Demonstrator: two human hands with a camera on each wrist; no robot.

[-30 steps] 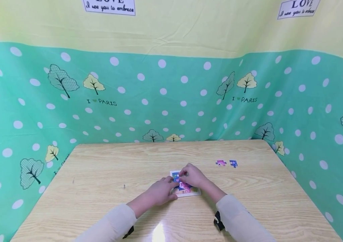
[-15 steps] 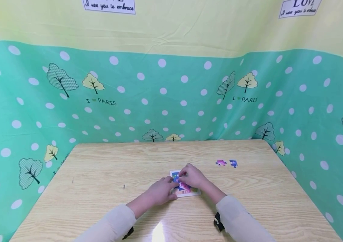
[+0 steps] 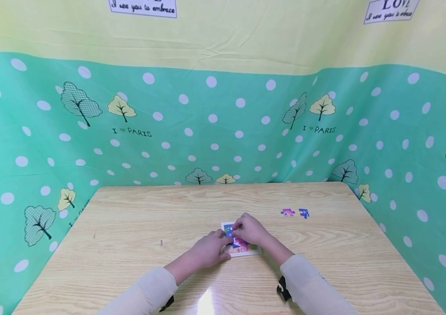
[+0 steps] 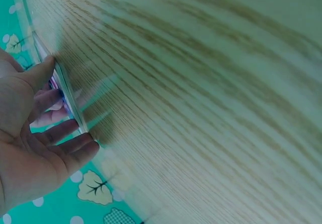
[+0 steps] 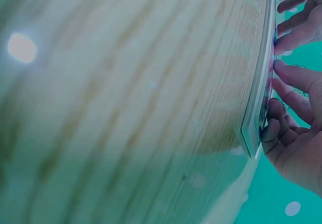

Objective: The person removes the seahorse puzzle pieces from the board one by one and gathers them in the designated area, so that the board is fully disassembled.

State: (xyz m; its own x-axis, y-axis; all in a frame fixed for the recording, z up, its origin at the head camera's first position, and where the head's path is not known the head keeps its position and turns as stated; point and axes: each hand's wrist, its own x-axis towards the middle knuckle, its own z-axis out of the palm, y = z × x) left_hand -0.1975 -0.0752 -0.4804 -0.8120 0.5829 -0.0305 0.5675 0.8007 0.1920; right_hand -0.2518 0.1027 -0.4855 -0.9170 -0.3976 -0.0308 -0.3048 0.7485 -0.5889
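A small jigsaw puzzle (image 3: 242, 248) in a white-edged tray lies on the table in the head view, its picture pink and blue. My left hand (image 3: 207, 249) holds the tray at its left side, the thumb at the near edge and fingers reaching over the picture. Above the puzzle my right hand (image 3: 249, 228) has its thumb and fingertips brought together at the surface, pinching what seems to be a puzzle piece, mostly hidden by the fingers. In the right wrist view, the tray (image 5: 256, 93) is seen edge-on, with the right hand's other fingers curled beside it.
A pink loose puzzle piece (image 3: 287, 212) and a blue loose puzzle piece (image 3: 304, 213) lie behind and right of the tray. A tiny dark mark or object (image 3: 162, 243) is on the wooden table (image 3: 136, 210). A green dotted curtain (image 3: 215, 131) stands behind and at both sides.
Both hands keep almost the same place on the puzzle, with only very slight finger movement. The loose pieces stay put, and the head view shifts slightly.
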